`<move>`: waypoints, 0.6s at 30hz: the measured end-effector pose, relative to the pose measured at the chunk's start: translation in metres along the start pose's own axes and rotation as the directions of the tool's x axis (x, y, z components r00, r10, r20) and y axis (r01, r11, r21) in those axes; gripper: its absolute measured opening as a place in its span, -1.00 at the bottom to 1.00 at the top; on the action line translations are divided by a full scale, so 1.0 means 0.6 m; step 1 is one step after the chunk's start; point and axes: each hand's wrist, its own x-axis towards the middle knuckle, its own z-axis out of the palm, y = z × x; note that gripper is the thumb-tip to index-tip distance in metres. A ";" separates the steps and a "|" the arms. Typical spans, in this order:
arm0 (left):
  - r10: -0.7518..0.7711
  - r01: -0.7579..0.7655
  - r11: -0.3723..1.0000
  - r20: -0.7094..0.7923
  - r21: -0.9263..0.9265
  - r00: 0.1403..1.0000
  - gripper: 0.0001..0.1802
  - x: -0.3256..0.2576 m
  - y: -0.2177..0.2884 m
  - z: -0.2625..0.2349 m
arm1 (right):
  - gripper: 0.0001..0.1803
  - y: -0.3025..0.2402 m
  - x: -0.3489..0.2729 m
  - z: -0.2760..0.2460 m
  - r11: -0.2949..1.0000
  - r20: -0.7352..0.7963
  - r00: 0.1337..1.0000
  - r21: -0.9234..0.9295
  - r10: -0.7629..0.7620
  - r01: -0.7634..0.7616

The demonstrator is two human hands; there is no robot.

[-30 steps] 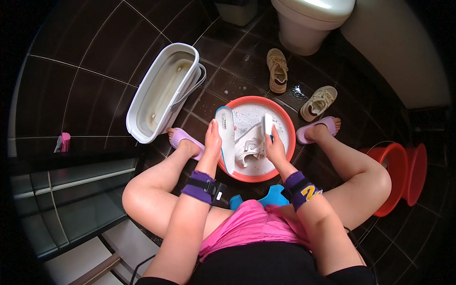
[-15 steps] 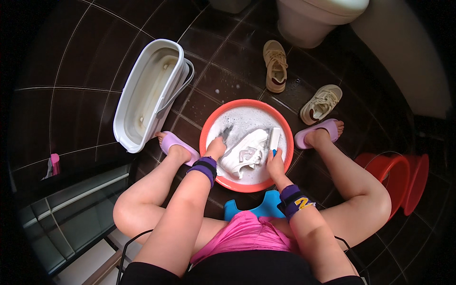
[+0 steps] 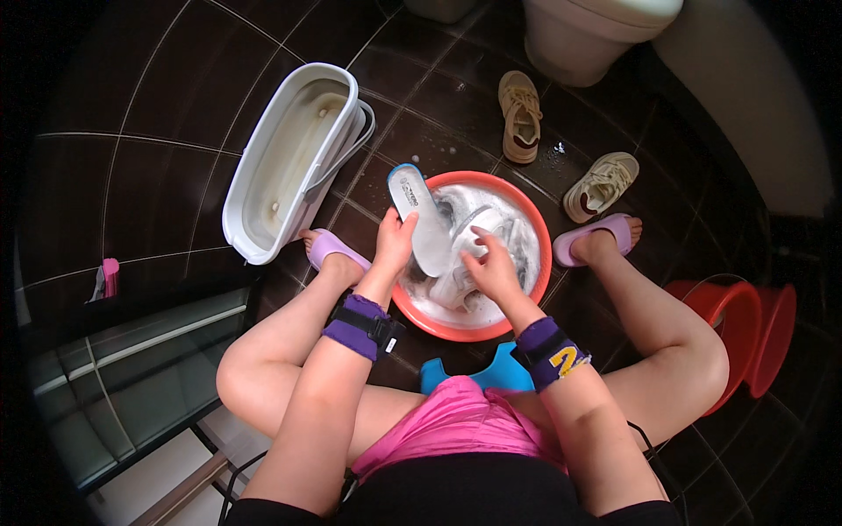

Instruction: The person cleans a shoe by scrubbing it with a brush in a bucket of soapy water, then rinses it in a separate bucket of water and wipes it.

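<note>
A pale grey insole (image 3: 424,223) with a blue edge at its far end is tilted over the left side of an orange-red basin (image 3: 545,256). My left hand (image 3: 395,243) grips the insole along its near-left edge. Above the basin's middle, my right hand (image 3: 495,273) has its fingers apart and seems to hold nothing; thumb and forefinger are close to the insole's lower end. Sudsy water fills the basin, and a white shoe (image 3: 451,289) lies in it, partly covered by the insole and my right hand.
A long white bucket (image 3: 235,197) with a grey handle stands at left. Two cream sneakers (image 3: 519,118) sit on the dark tiles beyond the basin, near a white toilet (image 3: 570,53). Red basins (image 3: 732,329) stand at right; a blue stool (image 3: 504,373) is under me.
My left hand has lifted the insole out of the suds. My right hand has let go of a white brush with a blue handle and moved left over the shoe.
</note>
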 end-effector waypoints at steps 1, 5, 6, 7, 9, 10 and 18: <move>-0.105 0.105 0.989 0.004 -0.105 0.994 -0.68 -0.040 0.018 0.010 | -0.47 -0.014 -0.029 0.003 1.000 0.053 0.999 0.012 -0.002 0.002; -0.124 0.131 0.946 0.044 -0.298 0.991 -0.60 -0.152 0.048 0.021 | -0.54 -0.023 -0.095 0.017 0.994 -0.012 0.994 -0.038 -0.107 0.107; -0.183 0.182 0.945 0.024 -0.272 0.983 -0.42 -0.164 0.051 0.012 | -0.58 -0.026 -0.101 0.012 0.999 0.074 0.996 0.026 -0.046 0.044; -0.278 0.275 0.930 0.025 -0.243 0.960 -0.26 -0.170 0.051 -0.006 | -0.61 -0.029 -0.106 0.009 0.996 0.164 0.986 0.083 0.012 -0.026; -0.371 0.365 0.890 0.032 -0.273 0.928 -0.19 -0.190 0.056 -0.018 | -0.69 -0.017 -0.125 0.014 0.995 0.094 0.995 0.103 -0.021 0.011; -0.433 0.429 0.857 0.052 -0.287 0.900 -0.22 -0.200 0.059 -0.020 | -0.71 -0.013 -0.131 0.014 0.988 0.089 0.993 0.139 -0.078 0.065; -0.443 0.450 0.800 0.115 -0.396 0.889 -0.62 -0.374 -0.004 0.040 | -0.58 -0.055 -0.279 -0.009 0.727 0.041 0.970 0.670 -0.238 0.150</move>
